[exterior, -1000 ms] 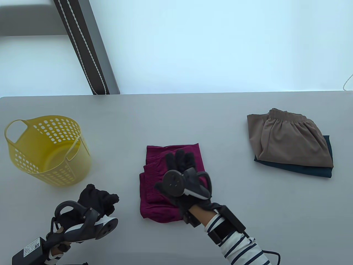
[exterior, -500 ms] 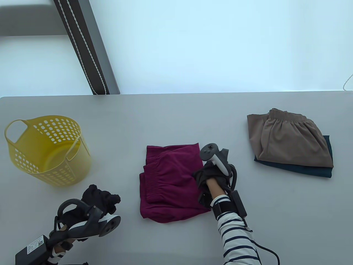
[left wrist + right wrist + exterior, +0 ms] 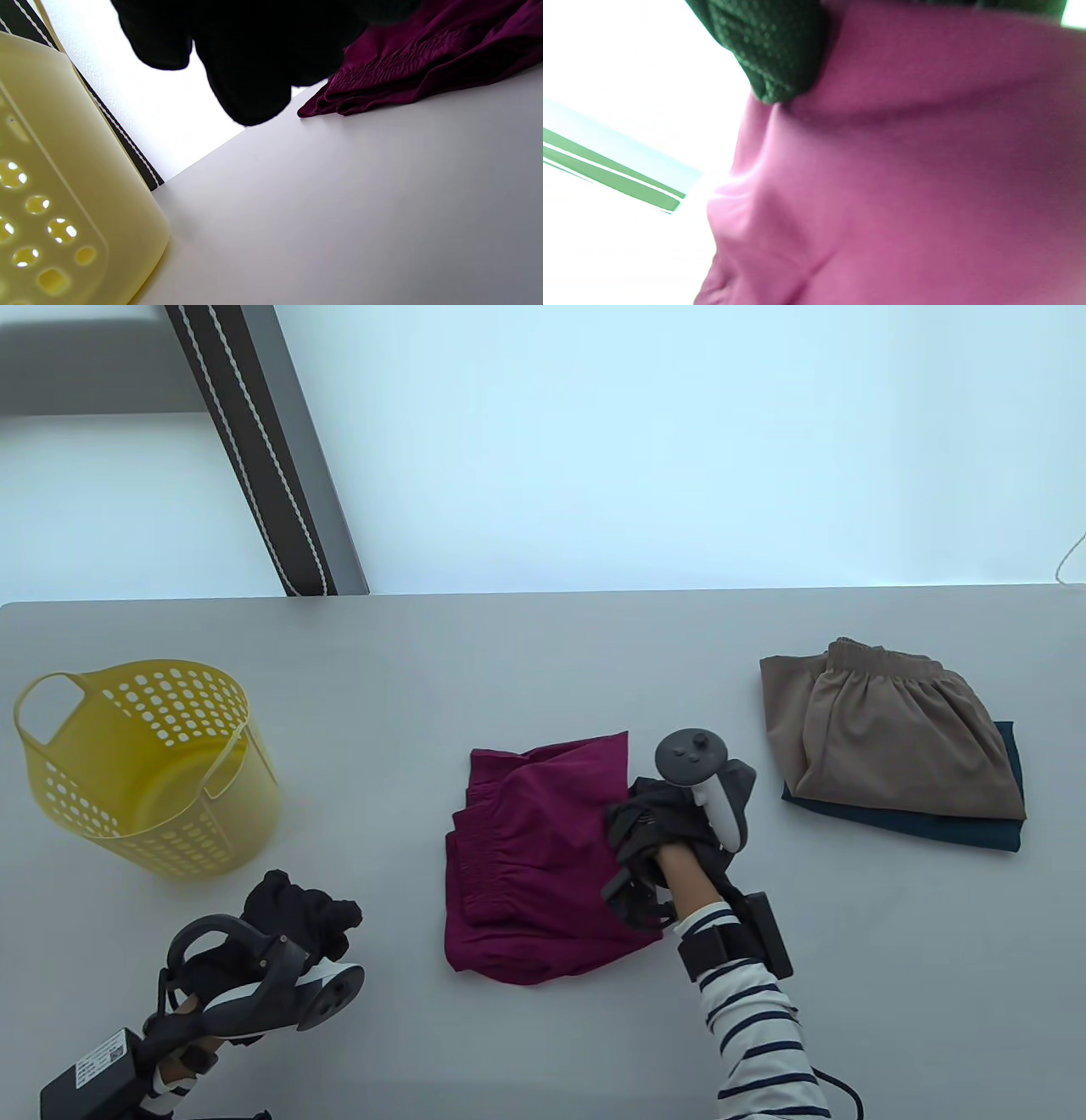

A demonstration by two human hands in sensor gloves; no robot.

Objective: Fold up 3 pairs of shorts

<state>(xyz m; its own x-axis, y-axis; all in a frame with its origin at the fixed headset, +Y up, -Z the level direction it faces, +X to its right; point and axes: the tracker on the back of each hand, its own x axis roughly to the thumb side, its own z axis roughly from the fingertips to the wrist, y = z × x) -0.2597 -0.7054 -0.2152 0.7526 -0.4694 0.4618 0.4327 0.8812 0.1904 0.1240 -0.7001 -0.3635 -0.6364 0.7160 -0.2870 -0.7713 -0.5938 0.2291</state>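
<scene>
One soft, light pair of maroon shorts [image 3: 534,865] lies folded mid-desk [image 3: 543,661]; the right hand [image 3: 670,831] pinches its right edge, best lifted under the fold. Left hand [image 3: 288,912] idles, loosely curled.

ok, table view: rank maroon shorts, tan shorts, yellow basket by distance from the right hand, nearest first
1. maroon shorts: table centre, the right hand grips their right edge.
2. tan shorts: to that hand's right, stacked on the dark teal shorts.
3. yellow basket: far left of the table.
</scene>
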